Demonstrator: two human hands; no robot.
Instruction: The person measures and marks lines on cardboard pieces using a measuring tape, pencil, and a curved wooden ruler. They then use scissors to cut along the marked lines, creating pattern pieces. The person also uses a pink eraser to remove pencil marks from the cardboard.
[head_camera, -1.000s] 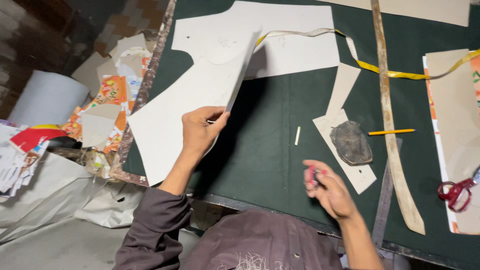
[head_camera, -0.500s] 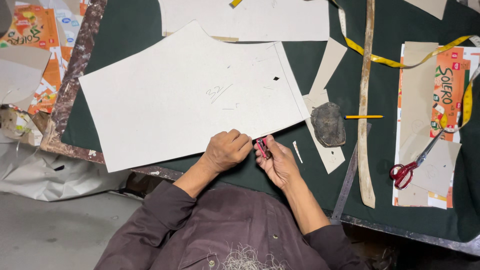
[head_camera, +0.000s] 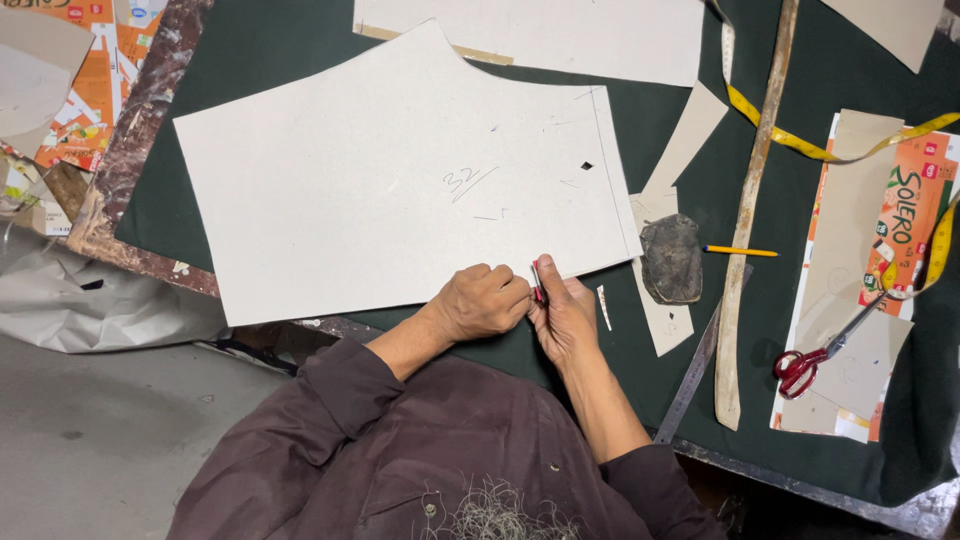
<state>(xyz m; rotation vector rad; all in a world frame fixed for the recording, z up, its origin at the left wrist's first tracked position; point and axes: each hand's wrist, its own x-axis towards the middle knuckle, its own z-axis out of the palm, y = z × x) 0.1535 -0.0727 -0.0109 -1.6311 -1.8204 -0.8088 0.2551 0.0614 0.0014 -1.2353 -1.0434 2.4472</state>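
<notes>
Left hand (head_camera: 482, 300) and right hand (head_camera: 563, 315) meet at near edge of pattern card (head_camera: 400, 180), fingers closed together round small red-and-white marker (head_camera: 538, 282), pointing away from body. Card flat on dark green worktop (head_camera: 260, 50), long axis left-right. Beyond right hand: dark stone (head_camera: 671, 258), yellow pencil (head_camera: 740, 251), wooden stick (head_camera: 750, 210), red scissors (head_camera: 815, 355)

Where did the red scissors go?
In the head view the red-handled scissors lie far right on the table, on a piece of card, right of the long wooden ruler and below the yellow measuring tape.
</notes>
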